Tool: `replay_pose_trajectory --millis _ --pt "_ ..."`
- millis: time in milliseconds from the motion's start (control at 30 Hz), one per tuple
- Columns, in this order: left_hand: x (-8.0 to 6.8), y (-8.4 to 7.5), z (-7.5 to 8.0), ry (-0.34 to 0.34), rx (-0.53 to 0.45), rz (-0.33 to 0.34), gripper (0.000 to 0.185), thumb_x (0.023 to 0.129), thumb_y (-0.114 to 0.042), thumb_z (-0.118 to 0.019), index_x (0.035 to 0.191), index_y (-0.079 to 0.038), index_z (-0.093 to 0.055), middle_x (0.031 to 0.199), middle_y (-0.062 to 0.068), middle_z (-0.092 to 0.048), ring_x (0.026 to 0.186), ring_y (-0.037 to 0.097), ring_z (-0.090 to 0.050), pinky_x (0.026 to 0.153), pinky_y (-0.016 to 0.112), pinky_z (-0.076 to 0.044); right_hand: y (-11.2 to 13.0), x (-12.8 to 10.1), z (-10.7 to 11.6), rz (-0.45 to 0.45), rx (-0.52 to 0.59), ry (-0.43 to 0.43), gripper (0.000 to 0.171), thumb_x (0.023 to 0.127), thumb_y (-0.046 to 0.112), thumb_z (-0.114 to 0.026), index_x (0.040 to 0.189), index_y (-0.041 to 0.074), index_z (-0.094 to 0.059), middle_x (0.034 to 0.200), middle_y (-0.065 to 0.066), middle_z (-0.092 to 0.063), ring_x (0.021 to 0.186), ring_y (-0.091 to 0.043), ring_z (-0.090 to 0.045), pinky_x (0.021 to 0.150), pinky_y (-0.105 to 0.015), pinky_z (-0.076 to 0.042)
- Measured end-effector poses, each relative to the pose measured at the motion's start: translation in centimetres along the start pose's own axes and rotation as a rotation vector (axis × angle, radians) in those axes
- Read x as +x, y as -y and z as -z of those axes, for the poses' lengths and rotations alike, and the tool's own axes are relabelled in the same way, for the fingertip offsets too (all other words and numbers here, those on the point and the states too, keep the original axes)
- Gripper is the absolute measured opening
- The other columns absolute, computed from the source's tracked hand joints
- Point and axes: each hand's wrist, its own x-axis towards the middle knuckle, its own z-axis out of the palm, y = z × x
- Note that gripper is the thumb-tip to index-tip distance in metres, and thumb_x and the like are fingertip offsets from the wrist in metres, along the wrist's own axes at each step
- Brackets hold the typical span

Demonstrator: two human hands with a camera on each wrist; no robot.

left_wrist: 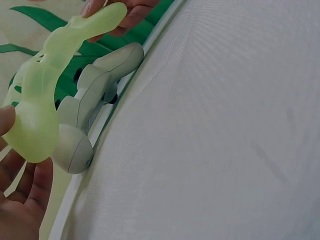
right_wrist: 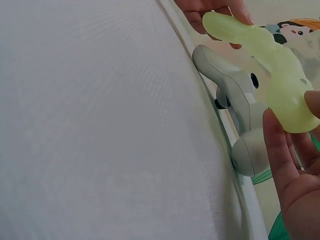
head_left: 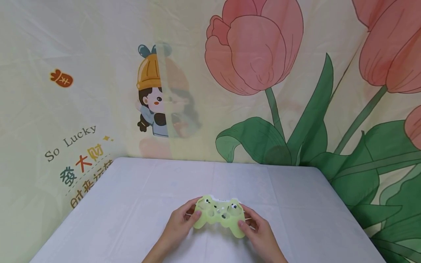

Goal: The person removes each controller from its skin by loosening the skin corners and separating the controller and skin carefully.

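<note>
From the head view we cannot see the game controller [head_left: 219, 199] beneath the green cover [head_left: 219, 216], apart from a pale strip at its far edge. In both wrist views, picture edges cut off the left hand [left_wrist: 20, 200] and the right hand [right_wrist: 295, 180], hiding most fingers.

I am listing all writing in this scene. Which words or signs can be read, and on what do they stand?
"So Lucky": on the backdrop cloth, left.
Chinese characters below it: partly cut off by the table, not surely readable.
Controller in the left hand and right hand: no readable text.
</note>
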Motion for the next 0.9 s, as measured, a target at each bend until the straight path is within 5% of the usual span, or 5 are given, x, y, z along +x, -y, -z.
replay_pose_trajectory --millis 367,900 --pt "0.0 -0.3 -0.1 -0.066 -0.008 0.023 0.040 0.096 -0.027 -0.081 0.135 -0.024 -0.072 0.103 0.000 -0.073 0.094 0.012 -0.068 0.083 0.025 -0.059 0.5 -0.2 -0.2 -0.018 -0.032 -0.064 0.051 0.094 0.006 -0.080 0.142 0.015 -0.068 0.110 -0.010 -0.068 0.090 -0.018 -0.067 0.075 -0.025 -0.061" --pt "2.1 -2.9 -2.2 0.098 0.120 -0.049 0.043 0.097 -0.034 -0.079 0.137 -0.021 -0.071 0.104 -0.007 -0.075 0.092 0.009 -0.069 0.079 0.026 -0.056 2.3 -0.3 4.5 -0.072 -0.219 -0.099 0.049 0.098 0.009 -0.076 0.145 0.018 -0.066 0.111 -0.008 -0.070 0.091 -0.018 -0.068 0.071 -0.026 -0.058"
